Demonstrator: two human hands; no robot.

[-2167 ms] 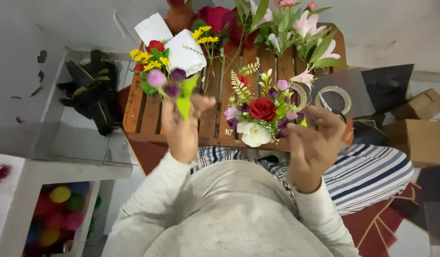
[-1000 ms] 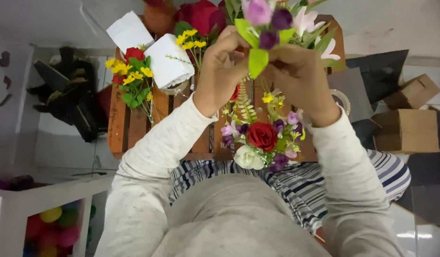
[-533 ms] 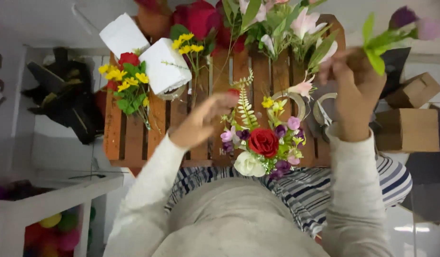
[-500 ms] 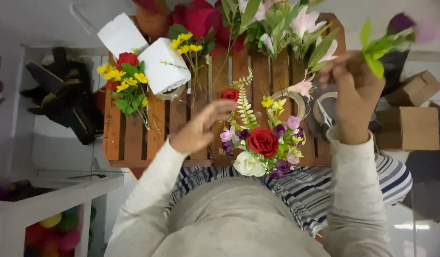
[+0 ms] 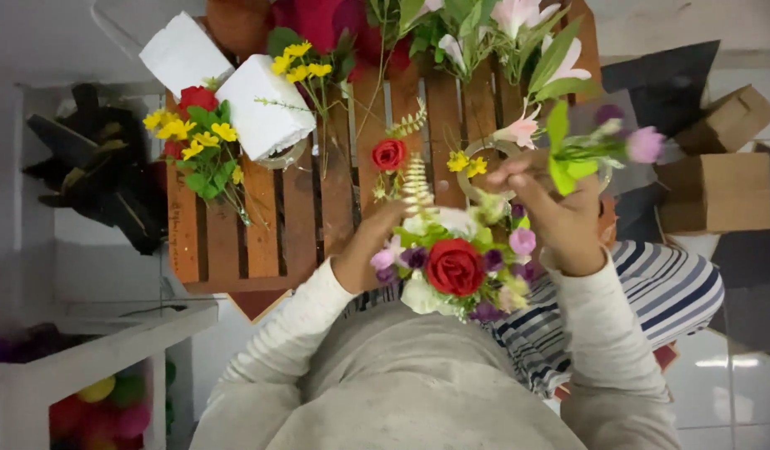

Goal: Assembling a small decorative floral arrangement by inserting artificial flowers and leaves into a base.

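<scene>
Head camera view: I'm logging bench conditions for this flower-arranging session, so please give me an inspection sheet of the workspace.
Surface: slatted wooden crate top, partly covered with flowers.
Job's things: bouquet with a red rose at the near edge; sprig with purple buds and green leaves.
Clutter: small yellow and red bunch, two white paper rolls, single red bloom, pink lilies, tape ring.
Grippers: left hand against the bouquet's side; right hand pinches the sprig above the bouquet.
Cables: nothing seen.
Surroundings: cardboard boxes to the right, white shelf with coloured balls, dark bundle on the left.
</scene>
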